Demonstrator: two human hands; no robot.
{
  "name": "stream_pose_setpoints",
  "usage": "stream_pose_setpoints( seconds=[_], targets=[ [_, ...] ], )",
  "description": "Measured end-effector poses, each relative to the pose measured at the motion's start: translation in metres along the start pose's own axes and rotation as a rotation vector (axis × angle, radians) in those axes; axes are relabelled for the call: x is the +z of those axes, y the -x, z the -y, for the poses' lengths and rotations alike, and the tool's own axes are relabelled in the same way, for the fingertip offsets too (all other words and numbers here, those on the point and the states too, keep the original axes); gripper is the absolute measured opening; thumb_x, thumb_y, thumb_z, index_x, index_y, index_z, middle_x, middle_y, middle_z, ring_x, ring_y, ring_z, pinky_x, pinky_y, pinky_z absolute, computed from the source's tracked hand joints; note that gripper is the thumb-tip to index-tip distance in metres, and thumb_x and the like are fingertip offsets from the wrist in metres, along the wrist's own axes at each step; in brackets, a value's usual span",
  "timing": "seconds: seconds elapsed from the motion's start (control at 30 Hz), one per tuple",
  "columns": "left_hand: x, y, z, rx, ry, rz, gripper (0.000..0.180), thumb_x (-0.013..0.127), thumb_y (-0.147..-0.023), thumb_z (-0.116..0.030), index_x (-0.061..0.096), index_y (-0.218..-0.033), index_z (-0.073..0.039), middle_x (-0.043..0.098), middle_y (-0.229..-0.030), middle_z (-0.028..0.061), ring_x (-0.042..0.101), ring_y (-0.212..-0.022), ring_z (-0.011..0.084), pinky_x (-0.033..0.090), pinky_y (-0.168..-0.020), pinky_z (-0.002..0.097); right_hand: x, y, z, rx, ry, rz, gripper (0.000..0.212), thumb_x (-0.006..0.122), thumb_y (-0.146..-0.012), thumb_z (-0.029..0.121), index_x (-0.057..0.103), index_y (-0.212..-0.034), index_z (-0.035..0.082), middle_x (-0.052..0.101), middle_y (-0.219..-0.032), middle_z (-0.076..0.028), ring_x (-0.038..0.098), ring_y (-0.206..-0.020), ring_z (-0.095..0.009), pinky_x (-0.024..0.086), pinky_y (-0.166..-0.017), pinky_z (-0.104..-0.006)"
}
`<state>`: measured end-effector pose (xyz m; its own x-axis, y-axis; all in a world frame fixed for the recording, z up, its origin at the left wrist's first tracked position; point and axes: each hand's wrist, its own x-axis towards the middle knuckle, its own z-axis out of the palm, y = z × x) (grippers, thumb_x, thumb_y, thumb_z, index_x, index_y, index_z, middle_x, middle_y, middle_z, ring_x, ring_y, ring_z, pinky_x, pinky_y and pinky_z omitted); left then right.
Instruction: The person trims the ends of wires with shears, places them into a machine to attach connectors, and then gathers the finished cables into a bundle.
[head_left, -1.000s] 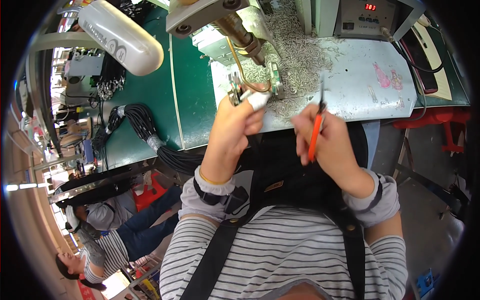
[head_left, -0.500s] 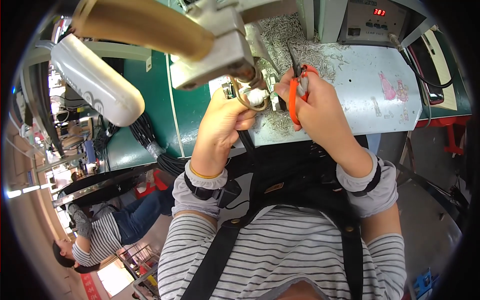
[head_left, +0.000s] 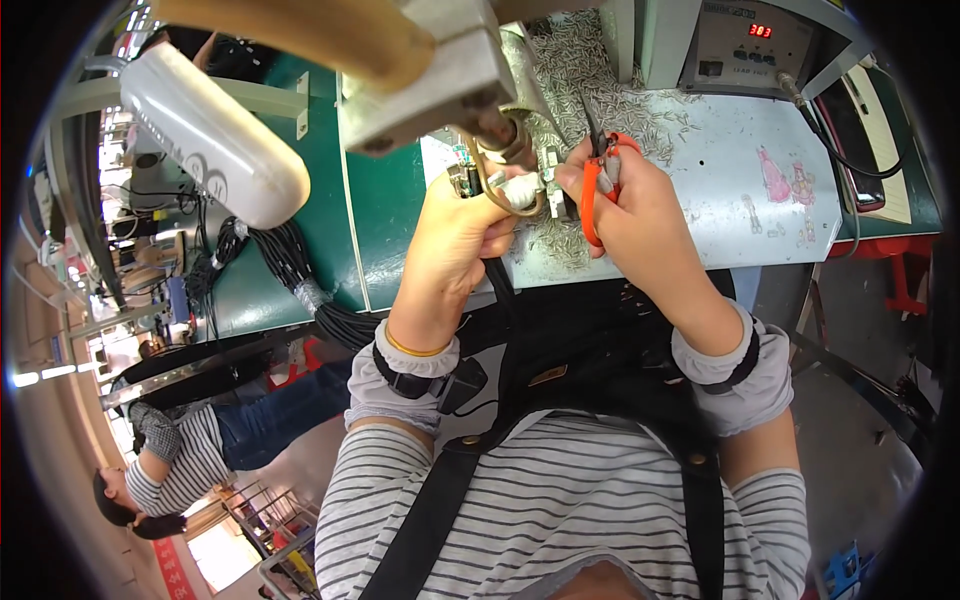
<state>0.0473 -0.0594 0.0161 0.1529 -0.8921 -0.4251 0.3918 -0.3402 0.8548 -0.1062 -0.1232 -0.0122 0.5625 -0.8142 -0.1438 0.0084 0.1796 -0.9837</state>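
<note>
The left hand [head_left: 455,235] is closed around a small plug-like cable end [head_left: 522,188], pale grey at the tip, with a black cable [head_left: 497,275] running down from it past the wrist; the piece is held up just under the nozzle of a bench machine [head_left: 430,70], above the near edge of the table [head_left: 740,215]. The right hand [head_left: 630,215] is closed on orange-handled snips [head_left: 597,185], whose dark blades point up and away beside the plug end, close to it; contact cannot be confirmed. Judged by its size, the plug end is light and rigid, likely with fine metal parts that bend easily, so a pinch on its moulded body near the cable exit appears the sound grip. The cable looks limp and would trail. A heap of small metal pins [head_left: 590,90] lies on the table behind both hands. The exact form of the plug tip, the curved brass-coloured wire [head_left: 490,195] beside it, and the blade tips are partly masked by fingers and the machine head. The machine's upper part is cut off by the frame.
</note>
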Motion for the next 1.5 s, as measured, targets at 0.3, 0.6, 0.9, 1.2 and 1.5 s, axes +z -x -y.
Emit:
stream_pose_setpoints(
  seconds=[0.3, 0.6, 0.9, 1.2, 1.5],
  targets=[
    [0.019, 0.035, 0.021, 0.182, 0.003, -0.079, 0.018, 0.055, -0.081, -0.007, 0.054, -0.096, 0.002, 0.052, -0.077, 0.0045, 0.048, -0.07, 0.0087, 0.04, -0.056, 0.0224, -0.001, 0.031, 0.007, -0.194, 0.029, -0.142, 0.011, 0.056, -0.081, 0.01, 0.049, -0.085, 0.001, 0.044, -0.059, 0.001, 0.04, -0.046, -0.004, 0.035, -0.041, -0.0181],
    [0.02, 0.061, 0.038, 0.085, -0.338, 0.12, 0.017, 0.053, -0.08, 0.001, 0.055, -0.096, 0.002, 0.057, -0.085, 0.0057, 0.052, -0.072, 0.0101, 0.044, -0.069, 0.0242, 0.004, 0.048, 0.011, -0.478, 0.202, 0.176, 0.01, 0.058, -0.078, 0.004, 0.051, -0.075, -0.001, 0.048, -0.061, 0.001, 0.045, -0.05, -0.004, 0.036, -0.043, -0.019],
    [0.031, 0.067, 0.036, 0.632, -0.649, -0.075, 0.015, 0.058, -0.074, 0.005, 0.053, -0.088, 0.0, 0.055, -0.079, 0.0032, 0.052, -0.071, 0.0075, 0.043, -0.062, 0.0202, -0.001, 0.054, 0.021, 0.223, -0.108, 0.12, 0.019, 0.057, -0.082, 0.012, 0.049, -0.067, 0.003, 0.047, -0.06, -0.001, 0.045, -0.041, -0.006, 0.032, -0.034, -0.0177],
    [0.021, 0.053, 0.039, 0.483, -0.289, 0.008, 0.01, 0.053, -0.079, -0.001, 0.051, -0.088, -0.003, 0.05, -0.073, 0.0007, 0.042, -0.052, 0.0066, 0.031, -0.04, 0.0177, -0.001, 0.051, -0.003, -0.494, 0.365, 0.085, 0.005, 0.058, -0.075, 0.009, 0.055, -0.076, 0.006, 0.055, -0.069, -0.006, 0.053, -0.049, -0.013, 0.039, -0.039, -0.0208],
    [0.012, 0.056, 0.028, -0.21, 0.392, 0.197, 0.015, 0.051, -0.08, -0.007, 0.047, -0.094, -0.006, 0.047, -0.072, 0.0028, 0.029, -0.044, 0.0026, 0.017, -0.034, 0.0141, -0.007, 0.054, 0.014, -1.107, 0.982, -0.07, 0.035, 0.061, -0.061, 0.003, 0.06, -0.095, 0.011, 0.061, -0.086, -0.003, 0.059, -0.06, -0.016, 0.043, -0.046, -0.0236]
  ],
)
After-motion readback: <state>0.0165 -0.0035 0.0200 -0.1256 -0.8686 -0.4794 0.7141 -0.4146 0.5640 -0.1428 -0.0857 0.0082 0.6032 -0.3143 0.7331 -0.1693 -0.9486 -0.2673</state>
